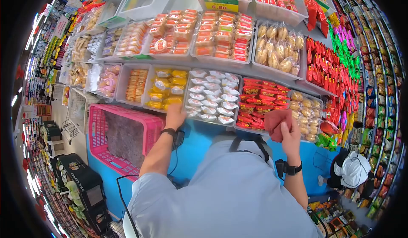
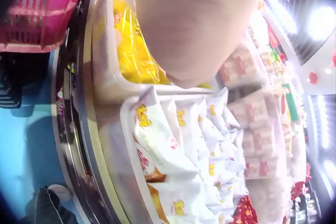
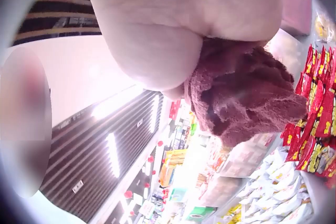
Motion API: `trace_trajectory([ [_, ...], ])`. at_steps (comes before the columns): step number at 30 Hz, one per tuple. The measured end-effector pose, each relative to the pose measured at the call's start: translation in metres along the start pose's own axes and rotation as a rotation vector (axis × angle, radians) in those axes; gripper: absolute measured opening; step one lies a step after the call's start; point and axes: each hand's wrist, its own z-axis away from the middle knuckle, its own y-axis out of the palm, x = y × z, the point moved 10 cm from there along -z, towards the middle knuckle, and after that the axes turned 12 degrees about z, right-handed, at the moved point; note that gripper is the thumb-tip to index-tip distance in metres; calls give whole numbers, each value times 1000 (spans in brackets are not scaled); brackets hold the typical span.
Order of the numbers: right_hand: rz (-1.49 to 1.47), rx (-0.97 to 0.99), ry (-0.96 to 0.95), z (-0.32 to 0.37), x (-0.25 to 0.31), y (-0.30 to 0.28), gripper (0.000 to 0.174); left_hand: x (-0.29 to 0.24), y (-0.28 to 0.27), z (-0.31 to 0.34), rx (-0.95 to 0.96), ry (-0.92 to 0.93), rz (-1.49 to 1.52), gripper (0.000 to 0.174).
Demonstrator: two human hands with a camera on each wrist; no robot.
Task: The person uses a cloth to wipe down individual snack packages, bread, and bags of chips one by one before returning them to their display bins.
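My right hand [image 1: 290, 139] grips a folded dark red cloth [image 1: 278, 123] and holds it up in front of the bins of red packets and of small round pastries. In the right wrist view the cloth [image 3: 247, 92] bunches out beneath the palm. At the front right corner of a bin of yellow packets [image 1: 166, 87] is my left hand [image 1: 174, 115]; its fingers are hidden, and I cannot tell what they hold. Packets in white wrappers [image 1: 212, 95] fill the bin just right of it. In the left wrist view the hand [image 2: 194, 29] overlaps the yellow packets [image 2: 131, 40].
A pink plastic basket [image 1: 155, 127] stands left of my left forearm, with a dark grey sheet inside. Further bins of wrapped snacks rise in rows behind, beneath a yellow price sign [image 1: 221, 5]. Someone in a white top [image 1: 355, 170] is low down at the right, near the shelves.
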Motion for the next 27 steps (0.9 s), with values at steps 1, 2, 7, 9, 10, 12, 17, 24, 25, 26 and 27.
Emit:
trace_trajectory([
  [1, -144, -12, 55, -2, -8, -2, 46, -27, 2, 0, 61, 60, 28, 24],
  [2, -289, -25, 110, -5, -14, -3, 47, -46, 9, 2, 123, 119, 55, 25],
  [7, -451, -18, 153, -9, -14, -5, 46, -59, 34, 7, 187, 246, -81, 26],
  [9, -461, -8, 160, -4, -17, -7, 46, -64, 33, 6, 165, 292, -105, 27],
  [10, -464, -4, 163, -3, -17, -8, 46, -62, 33, 3, 201, 231, -110, 23],
  [12, -520, -22, 197, 1, -21, -10, 46, -61, 24, -8, 271, 109, -123, 17],
  [17, -886, -22, 345, 7, -36, -8, 46, -64, -34, -39, -1, -193, 277, 27],
  [24, -1103, -51, 241, -6, -6, -7, 49, -185, 1, -68, 68, -77, 970, 19],
  [25, -1079, -95, 196, -4, -3, -9, 49, -220, 10, -63, 100, -24, 956, 17],
  [26, -932, -115, 42, -1, 16, -14, 49, -253, 28, -56, 153, -23, 1071, 19],
  [27, -675, -117, -44, 3, 24, -17, 50, -286, 46, -49, 208, -27, 1185, 20],
])
